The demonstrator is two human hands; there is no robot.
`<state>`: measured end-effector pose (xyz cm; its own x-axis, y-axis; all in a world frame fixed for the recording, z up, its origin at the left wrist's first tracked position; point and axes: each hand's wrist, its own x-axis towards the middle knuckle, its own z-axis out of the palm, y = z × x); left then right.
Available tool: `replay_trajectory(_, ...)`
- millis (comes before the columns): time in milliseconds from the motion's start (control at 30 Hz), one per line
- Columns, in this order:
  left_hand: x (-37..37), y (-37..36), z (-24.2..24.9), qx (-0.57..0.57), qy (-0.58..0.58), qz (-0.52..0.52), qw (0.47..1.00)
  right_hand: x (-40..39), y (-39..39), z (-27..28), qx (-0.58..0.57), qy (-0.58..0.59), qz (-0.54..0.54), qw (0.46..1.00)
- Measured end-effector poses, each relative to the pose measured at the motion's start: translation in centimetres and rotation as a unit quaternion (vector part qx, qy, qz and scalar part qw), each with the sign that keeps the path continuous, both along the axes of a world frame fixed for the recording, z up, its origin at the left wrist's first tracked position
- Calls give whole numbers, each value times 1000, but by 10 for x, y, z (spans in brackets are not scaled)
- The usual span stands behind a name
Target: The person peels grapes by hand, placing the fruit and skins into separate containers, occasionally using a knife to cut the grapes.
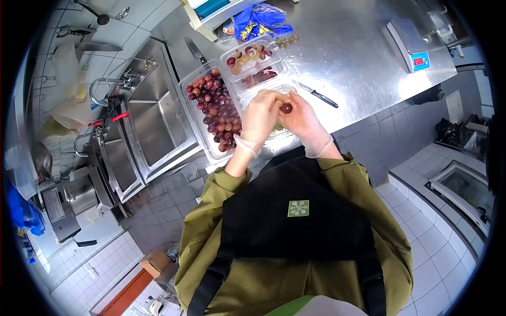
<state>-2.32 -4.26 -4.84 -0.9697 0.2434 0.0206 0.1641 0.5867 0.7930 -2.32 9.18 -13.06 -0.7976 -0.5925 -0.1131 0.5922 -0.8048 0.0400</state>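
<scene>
My left hand (259,117) and my right hand (305,118), both in clear thin gloves, meet over a clear container (287,136) that they largely cover. A dark red grape (286,108) rests in the curled fingers of my right hand. My left fingers are pinched together against the right ones; what they hold is hidden. Left of them lies a big clear tray (182,87) full of red grapes (213,102). Beyond my hands stand a clear tub with a few grapes (253,52) and one with dark red, skin-like pieces (259,77).
A black-handled knife (319,96) lies right of the containers, another knife (195,50) behind the tray. Grape stems (287,40) and a blue bag (261,22) lie farther back. A scale (408,45) stands right, a steel sink (158,124) left.
</scene>
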Motion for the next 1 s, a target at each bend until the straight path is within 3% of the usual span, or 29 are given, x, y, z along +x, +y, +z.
replay_trajectory(67,11,9,0,-26,20,44,999,4,-8,37,162,-18,-19,986)
replay_trajectory(133,22,20,5,-89,44,75,992,6,-11,39,184,-7,-42,982)
replay_trajectory(367,27,37,-18,-84,138,153,975,12,-24,52,278,-7,-102,955)
replay_trajectory(567,25,39,-26,-60,163,136,975,16,-19,31,285,30,-105,952)
replay_trajectory(767,21,39,-33,-65,116,145,980,18,-20,30,268,-37,-110,956)
replay_trajectory(1000,13,30,-41,6,44,146,988,15,-10,30,347,29,-75,934)
